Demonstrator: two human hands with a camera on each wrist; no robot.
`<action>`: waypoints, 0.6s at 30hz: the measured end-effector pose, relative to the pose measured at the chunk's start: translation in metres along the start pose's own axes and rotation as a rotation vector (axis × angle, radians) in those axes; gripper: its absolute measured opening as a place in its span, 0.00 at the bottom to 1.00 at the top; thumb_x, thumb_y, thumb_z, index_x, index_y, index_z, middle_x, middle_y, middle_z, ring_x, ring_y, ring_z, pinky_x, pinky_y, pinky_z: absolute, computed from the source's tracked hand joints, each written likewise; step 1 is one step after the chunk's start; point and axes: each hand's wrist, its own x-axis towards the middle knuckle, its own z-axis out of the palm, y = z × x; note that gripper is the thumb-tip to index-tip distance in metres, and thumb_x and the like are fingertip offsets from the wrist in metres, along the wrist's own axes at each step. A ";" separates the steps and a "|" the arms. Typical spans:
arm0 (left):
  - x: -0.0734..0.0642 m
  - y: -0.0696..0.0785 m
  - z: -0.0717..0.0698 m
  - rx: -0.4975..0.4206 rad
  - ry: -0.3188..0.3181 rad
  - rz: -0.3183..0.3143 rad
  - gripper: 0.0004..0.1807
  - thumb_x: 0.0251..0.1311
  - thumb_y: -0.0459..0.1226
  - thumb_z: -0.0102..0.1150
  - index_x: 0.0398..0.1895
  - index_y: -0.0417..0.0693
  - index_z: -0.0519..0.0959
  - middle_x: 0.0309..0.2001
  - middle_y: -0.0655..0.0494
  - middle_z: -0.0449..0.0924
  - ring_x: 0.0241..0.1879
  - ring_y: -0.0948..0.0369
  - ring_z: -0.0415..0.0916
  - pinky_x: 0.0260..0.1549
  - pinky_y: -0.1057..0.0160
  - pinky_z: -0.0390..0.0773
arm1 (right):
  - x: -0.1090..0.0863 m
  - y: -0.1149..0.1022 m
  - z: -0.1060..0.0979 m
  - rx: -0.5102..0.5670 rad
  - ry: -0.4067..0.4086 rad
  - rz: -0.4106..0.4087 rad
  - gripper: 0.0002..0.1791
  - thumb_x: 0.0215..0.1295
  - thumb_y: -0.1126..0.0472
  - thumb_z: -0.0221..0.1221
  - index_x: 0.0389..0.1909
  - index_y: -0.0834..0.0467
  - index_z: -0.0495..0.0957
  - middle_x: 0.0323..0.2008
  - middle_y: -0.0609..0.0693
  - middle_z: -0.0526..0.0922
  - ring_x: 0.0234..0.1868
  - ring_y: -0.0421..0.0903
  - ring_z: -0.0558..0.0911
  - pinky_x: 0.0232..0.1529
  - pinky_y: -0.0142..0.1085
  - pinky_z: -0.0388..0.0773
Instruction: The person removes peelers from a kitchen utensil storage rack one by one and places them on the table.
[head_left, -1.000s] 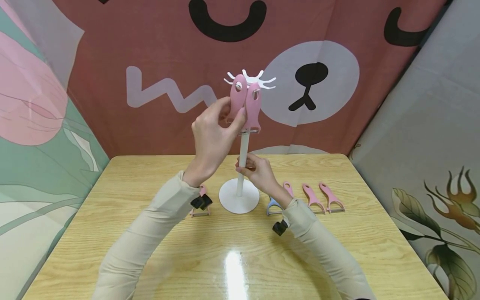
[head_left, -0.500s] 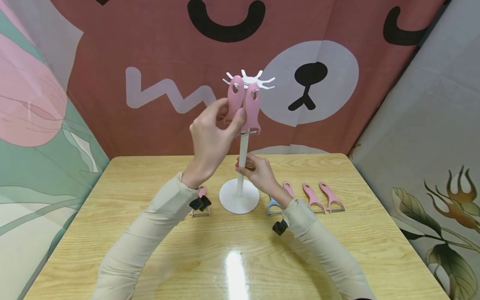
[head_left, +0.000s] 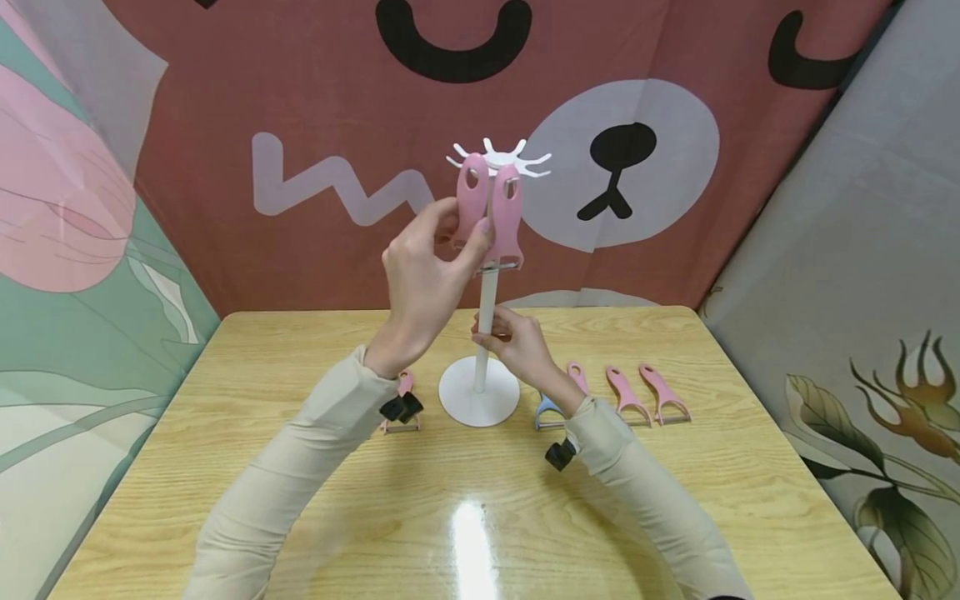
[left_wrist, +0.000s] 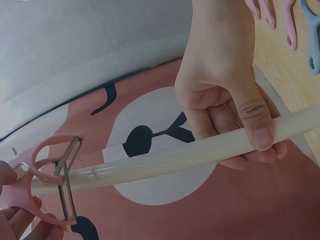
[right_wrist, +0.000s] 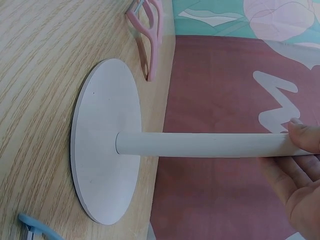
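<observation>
My left hand pinches a pink Y-shaped peeler between thumb and fingers at the top of a white stand. The hole in its handle is right at a prong of the white hook rack. Close beside it on the right, a second pink peeler hangs by its handle hole, blade down. Lower on the stand, my right hand grips the white pole, thumb on one side and fingers round the other. The stand's round base is flat on the table.
Right of the base lie a blue peeler and several pink ones, such as the outermost peeler. Left of it, another pink peeler is partly hidden by my left wrist's black camera. A printed cloth hangs behind the wooden table.
The pinched peeler and my left hand have shifted down very slightly at the rack. My right hand keeps its grip on the pole, and the stand has stayed in place.
</observation>
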 end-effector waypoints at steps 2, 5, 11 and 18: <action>0.000 0.000 0.000 -0.003 0.001 0.004 0.17 0.65 0.43 0.64 0.49 0.39 0.81 0.36 0.53 0.85 0.35 0.62 0.81 0.34 0.58 0.79 | 0.000 0.000 0.000 0.002 -0.001 -0.004 0.11 0.60 0.69 0.68 0.43 0.64 0.81 0.36 0.56 0.88 0.39 0.50 0.87 0.41 0.38 0.84; 0.000 0.000 0.000 -0.007 0.005 0.006 0.17 0.64 0.43 0.64 0.48 0.39 0.81 0.35 0.54 0.85 0.35 0.62 0.80 0.33 0.56 0.78 | 0.000 0.001 0.000 -0.004 -0.003 -0.009 0.11 0.60 0.69 0.68 0.43 0.63 0.80 0.36 0.55 0.88 0.38 0.49 0.87 0.41 0.37 0.84; -0.001 -0.002 -0.001 -0.011 0.023 0.027 0.17 0.64 0.43 0.64 0.47 0.39 0.81 0.34 0.53 0.85 0.34 0.62 0.80 0.32 0.56 0.78 | 0.001 0.001 0.000 -0.003 -0.003 -0.018 0.11 0.60 0.70 0.67 0.43 0.63 0.80 0.36 0.55 0.87 0.38 0.48 0.87 0.40 0.37 0.84; -0.002 -0.004 -0.005 -0.006 0.041 0.033 0.15 0.65 0.42 0.64 0.46 0.39 0.81 0.33 0.55 0.85 0.33 0.62 0.81 0.32 0.61 0.77 | 0.000 0.001 0.000 0.008 -0.002 -0.021 0.11 0.60 0.71 0.68 0.43 0.64 0.80 0.36 0.56 0.87 0.38 0.49 0.87 0.40 0.35 0.84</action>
